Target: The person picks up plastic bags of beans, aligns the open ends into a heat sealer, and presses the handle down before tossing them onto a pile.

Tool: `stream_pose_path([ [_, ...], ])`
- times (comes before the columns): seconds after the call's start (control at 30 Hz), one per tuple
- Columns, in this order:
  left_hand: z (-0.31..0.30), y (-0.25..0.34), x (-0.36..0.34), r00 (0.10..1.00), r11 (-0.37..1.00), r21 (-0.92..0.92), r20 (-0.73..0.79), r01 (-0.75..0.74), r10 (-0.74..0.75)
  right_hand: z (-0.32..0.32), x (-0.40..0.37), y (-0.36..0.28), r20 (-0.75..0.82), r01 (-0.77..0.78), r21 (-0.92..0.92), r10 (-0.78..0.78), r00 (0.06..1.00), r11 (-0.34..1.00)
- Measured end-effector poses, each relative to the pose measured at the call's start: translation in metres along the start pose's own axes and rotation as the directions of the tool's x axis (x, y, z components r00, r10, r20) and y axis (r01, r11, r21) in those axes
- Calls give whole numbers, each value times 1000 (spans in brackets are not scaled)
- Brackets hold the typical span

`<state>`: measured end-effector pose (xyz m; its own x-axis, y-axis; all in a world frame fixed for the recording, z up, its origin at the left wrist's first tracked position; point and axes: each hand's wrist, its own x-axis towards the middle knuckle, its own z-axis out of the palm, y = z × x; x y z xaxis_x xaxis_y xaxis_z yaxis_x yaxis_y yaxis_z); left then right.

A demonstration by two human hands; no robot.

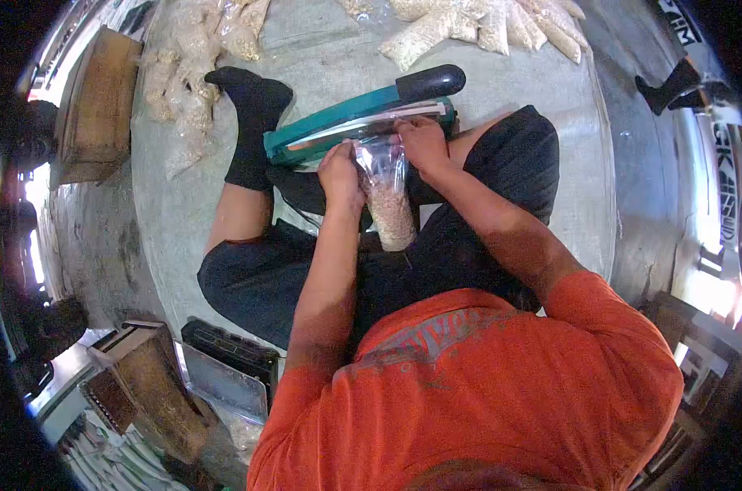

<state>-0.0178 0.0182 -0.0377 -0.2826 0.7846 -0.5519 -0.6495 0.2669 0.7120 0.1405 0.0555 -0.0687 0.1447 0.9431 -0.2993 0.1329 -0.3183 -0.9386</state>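
A clear plastic bag (390, 217), its lower part filled with pale, grainy pieces, hangs between my hands above my lap. My left hand (339, 176) has its fingers closed on the left side of the bag's top edge. At the top right corner, my right hand (425, 146) grips the same edge. The bag's mouth lies against a green hand-lever bag sealer (330, 123) with a black handle, which rests across my legs. The sealer's arm is raised a little from its base. My fingertips are partly hidden.
Several filled bags (445, 29) lie at the far edge of the pale mat (330, 41), with more filled bags (183, 90) at the far left. Wooden furniture (101, 102) stands on the left. A black crate-like box (228, 360) sits behind my left side. Another person's leg (674, 86) shows far right.
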Motion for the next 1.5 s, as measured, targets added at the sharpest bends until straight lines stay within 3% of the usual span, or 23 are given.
stream_pose_path([
  [0.1, 2, -3, 1, 1000, 1000, -15, 18, -19, 19, -1, -1, -3, 5, 8, 12, -8, 1000, 1000],
  [0.2, 6, 3, -3, 999, 999, 13, 41, -37, 36, -2, -1, -6, 63, 58, -89, -53, 997, 994],
  [0.27, 2, -2, 3, 997, 997, 49, 59, -52, 49, 0, -10, -18, 35, -72, 116, 69, 997, 991],
  [0.3, 0, -7, 9, 997, 1000, -18, 69, -18, 20, 0, -7, -12, 37, -74, 116, 70, 997, 991],
  [0.37, 0, -8, 11, 997, 996, -86, 80, 15, -8, 2, 1, -3, 4, 125, -26, -125, 992, 992],
  [0.4, -1, -9, 11, 997, 997, -76, 76, 7, -1, 1, 1, 3, 5, 124, -25, -124, 992, 992],
  [0.47, -2, -9, 11, 997, 998, -64, 73, 0, 5, 0, -13, -22, 22, -73, 169, 70, 997, 983],
  [0.5, -4, -8, 11, 997, 999, -38, 76, -3, 6, 0, -8, -13, 22, -75, 170, 72, 997, 983],
  [0.57, -6, -11, 14, 997, 1000, -11, 79, -5, 6, 1, 6, 7, -19, 112, -63, -114, 993, 992],
  [0.6, -7, -13, 16, 997, 1000, -18, 79, -23, 25, -2, 5, 9, -19, 112, -62, -113, 993, 992],
  [0.67, -3, -9, 12, 996, 999, -25, 80, -42, 44, -7, -8, -16, -19, 145, -366, -163, 987, 919],
  [0.9, 3, 0, 1, 998, 999, -40, 66, -14, 17, -3, -1, 0, -49, 188, -305, -212, 976, 934],
  [0.97, -3, -6, 9, 998, 1000, -4, 65, -25, 25, 2, 7, 10, -73, 183, -180, -199, 977, 967],
  [1.03, -4, -9, 17, 994, 995, -96, 98, -30, 39, -1, 6, 10, -63, 175, -193, -190, 980, 966],
  [1.2, 3, 1, 5, 998, 998, -64, 67, -9, 13, 1, 13, 16, -98, 176, -277, -210, 973, 945],
  [1.27, 4, 2, 2, 997, 999, -51, 77, 3, 1, 1, 18, 28, -13, 318, -235, -330, 944, 919],
  [1.4, 1, -2, 7, 997, 998, -60, 73, -12, 16, 1, 21, 30, -40, 220, -229, -235, 971, 948],
  [1.5, 0, -3, 9, 996, 995, -100, 88, 6, 2, 0, 20, 32, -28, 212, -96, -215, 976, 973],
])
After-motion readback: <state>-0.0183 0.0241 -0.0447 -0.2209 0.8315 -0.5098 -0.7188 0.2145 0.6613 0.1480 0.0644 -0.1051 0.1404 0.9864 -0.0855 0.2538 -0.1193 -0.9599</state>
